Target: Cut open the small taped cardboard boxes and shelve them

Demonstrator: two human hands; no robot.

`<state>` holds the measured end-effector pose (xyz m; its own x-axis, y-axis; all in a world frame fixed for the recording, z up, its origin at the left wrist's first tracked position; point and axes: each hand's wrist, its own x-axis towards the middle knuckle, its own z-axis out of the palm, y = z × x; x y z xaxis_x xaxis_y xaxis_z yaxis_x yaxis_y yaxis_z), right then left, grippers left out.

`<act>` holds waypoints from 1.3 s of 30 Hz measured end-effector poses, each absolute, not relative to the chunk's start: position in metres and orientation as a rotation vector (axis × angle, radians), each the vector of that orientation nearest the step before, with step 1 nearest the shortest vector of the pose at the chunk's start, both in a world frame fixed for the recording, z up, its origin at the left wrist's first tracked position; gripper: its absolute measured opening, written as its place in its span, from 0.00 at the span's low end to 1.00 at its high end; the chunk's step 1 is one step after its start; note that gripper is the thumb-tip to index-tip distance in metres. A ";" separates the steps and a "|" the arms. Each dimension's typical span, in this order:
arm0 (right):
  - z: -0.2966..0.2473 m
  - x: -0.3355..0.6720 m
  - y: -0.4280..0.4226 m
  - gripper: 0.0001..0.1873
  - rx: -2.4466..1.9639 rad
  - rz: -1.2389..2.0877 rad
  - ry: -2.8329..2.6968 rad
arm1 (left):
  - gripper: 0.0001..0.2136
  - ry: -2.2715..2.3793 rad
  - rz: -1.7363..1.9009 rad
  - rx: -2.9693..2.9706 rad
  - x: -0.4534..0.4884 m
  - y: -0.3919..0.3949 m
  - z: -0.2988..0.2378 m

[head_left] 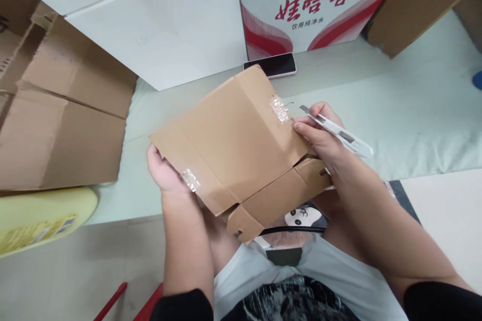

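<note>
An unfolded brown cardboard box (229,135) is tilted in front of me above my lap, its creases and a lower side flap showing. My left hand (163,170) grips its left edge, the fingers mostly hidden behind the board. At the right edge, the thumb of my right hand (324,135) presses on the cardboard. That same hand also holds a white utility knife (344,136), its blade out and pointing up to the left. Crinkled clear tape (279,109) sticks to the board near the right hand, and another piece lies by the left wrist.
A dark-screened phone (276,65) lies behind the cardboard, against a white and red carton (316,10). Large brown boxes (75,105) stand at the left, above a yellow container (45,215). Pale green cloth (425,110) covers the table. Another brown box (417,0) is at the right.
</note>
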<state>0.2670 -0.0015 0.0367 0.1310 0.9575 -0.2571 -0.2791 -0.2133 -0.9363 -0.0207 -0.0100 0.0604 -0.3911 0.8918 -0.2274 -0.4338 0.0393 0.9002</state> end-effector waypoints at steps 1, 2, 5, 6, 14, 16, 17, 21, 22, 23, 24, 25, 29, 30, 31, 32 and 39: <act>0.035 0.267 -0.001 0.30 -1.249 1.366 -0.759 | 0.24 1.192 1.581 0.519 -0.022 -0.009 0.060; 0.034 0.267 -0.001 0.29 -1.245 1.371 -0.752 | 0.24 1.152 1.589 0.509 -0.023 -0.009 0.060; 0.027 0.268 -0.001 0.28 -1.247 1.395 -0.779 | 0.19 1.191 1.647 0.517 -0.020 -0.012 0.061; 0.024 0.269 -0.001 0.27 -1.259 1.388 -0.808 | 0.18 1.246 1.656 0.512 -0.018 -0.013 0.062; 0.019 0.272 0.006 0.19 -1.348 1.081 -0.861 | 0.14 1.417 1.619 0.349 -0.017 -0.001 0.056; 0.021 0.270 0.006 0.21 -1.305 1.145 -0.899 | 0.13 1.427 1.626 0.380 -0.018 0.000 0.053; 0.022 0.269 0.005 0.22 -1.286 1.179 -0.931 | 0.13 1.429 1.626 0.399 -0.018 0.000 0.052; 0.029 0.263 -0.002 0.22 -1.281 1.204 -1.044 | 0.14 1.419 1.613 0.405 -0.018 -0.001 0.050; 0.031 0.261 -0.003 0.20 -1.300 1.205 -1.059 | 0.15 1.416 1.609 0.410 -0.018 -0.002 0.049; 0.032 0.260 -0.004 0.17 -1.323 1.206 -1.069 | 0.15 1.414 1.605 0.423 -0.018 -0.002 0.049; 0.033 0.258 -0.004 0.15 -1.345 1.209 -1.075 | 0.15 1.414 1.600 0.442 -0.018 -0.002 0.048; 0.034 0.257 -0.004 0.14 -1.360 1.207 -1.073 | 0.15 1.415 1.594 0.463 -0.019 -0.002 0.048; 0.033 0.256 -0.004 0.16 -1.386 1.200 -1.057 | 0.16 1.416 1.589 0.483 -0.018 -0.002 0.048; 0.033 0.255 -0.004 0.16 -1.393 1.202 -1.055 | 0.16 1.416 1.597 0.475 -0.018 -0.002 0.048; 0.033 0.255 -0.004 0.15 -1.402 1.200 -1.052 | 0.16 1.417 1.600 0.469 -0.017 -0.003 0.049; 0.033 0.255 -0.005 0.15 -1.409 1.199 -1.050 | 0.16 1.419 1.602 0.467 -0.016 -0.003 0.049; 0.039 0.253 -0.006 0.12 -1.422 1.166 -1.061 | 0.18 1.445 1.620 0.482 -0.010 -0.005 0.051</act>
